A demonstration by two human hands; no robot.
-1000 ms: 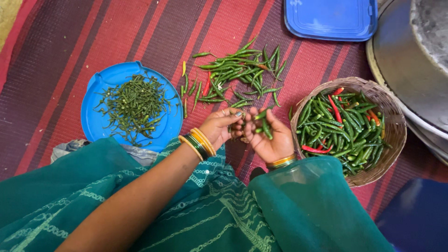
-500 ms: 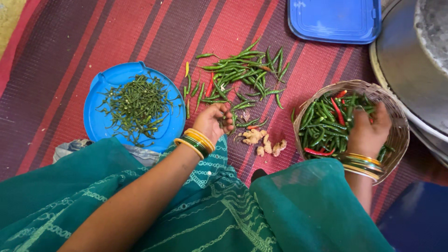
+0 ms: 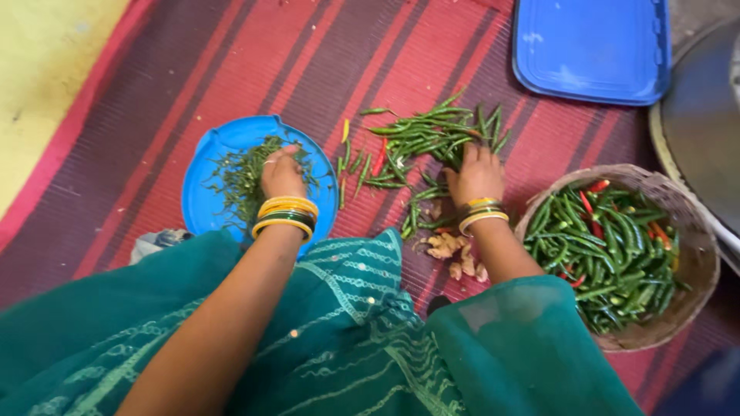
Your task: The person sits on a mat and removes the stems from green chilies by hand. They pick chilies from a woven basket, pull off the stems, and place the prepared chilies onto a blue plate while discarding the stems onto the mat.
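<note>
Blue plate holds stems (left hand there, grip unclear) — basket holds chillies.

One head-worn camera looks steeply down, close over the lap, at the striped mat toward twelve o'clock.

Left hand over blue plate; right hand on chilli pile.

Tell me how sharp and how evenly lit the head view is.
Head view: soft, even daylight, no hard shadows; chillies on the mat and the basket are fairly sharp; left hand and right hand slightly soft; mild glare on the blue lid.
</note>
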